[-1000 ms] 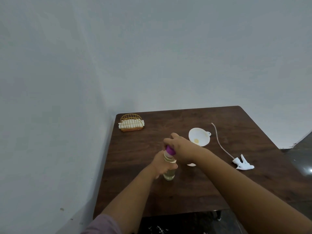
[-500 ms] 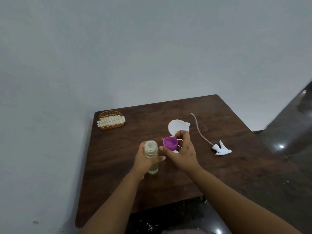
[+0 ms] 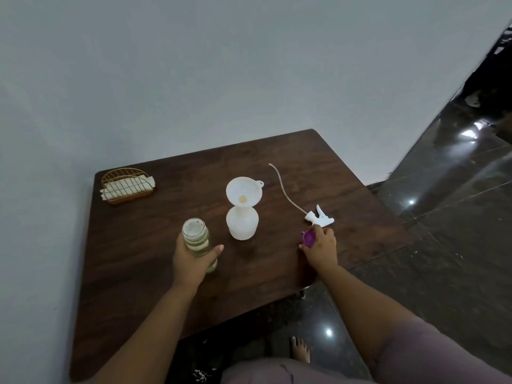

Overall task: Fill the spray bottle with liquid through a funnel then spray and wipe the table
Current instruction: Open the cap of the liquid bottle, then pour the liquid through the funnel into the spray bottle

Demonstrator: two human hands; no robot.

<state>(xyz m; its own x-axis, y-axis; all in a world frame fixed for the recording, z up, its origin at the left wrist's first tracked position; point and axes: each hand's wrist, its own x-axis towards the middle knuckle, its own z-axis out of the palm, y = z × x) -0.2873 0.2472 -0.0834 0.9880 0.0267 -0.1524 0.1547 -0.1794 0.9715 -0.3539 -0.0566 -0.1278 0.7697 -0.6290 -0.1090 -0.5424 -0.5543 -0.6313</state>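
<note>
A white spray bottle (image 3: 242, 225) stands mid-table with a white funnel (image 3: 243, 194) seated in its neck. Its white spray head (image 3: 321, 218) with a long dip tube lies on the table to the right. My left hand (image 3: 191, 261) grips a clear bottle of pale yellow liquid (image 3: 195, 237), which stands uncapped on the table left of the spray bottle. My right hand (image 3: 320, 248) pinches the purple cap (image 3: 308, 237) low over the table, just in front of the spray head.
A gold wire holder with white napkins (image 3: 127, 185) sits at the far left corner of the dark wooden table (image 3: 277, 273). A grey wall runs along the back and left. Glossy dark floor lies to the right, and a bare foot (image 3: 299, 349) shows below the table's front edge.
My right hand twisted the purple cap off the liquid bottle and carried it right, down toward the table beside the spray head. My left hand kept hold of the bottle.
</note>
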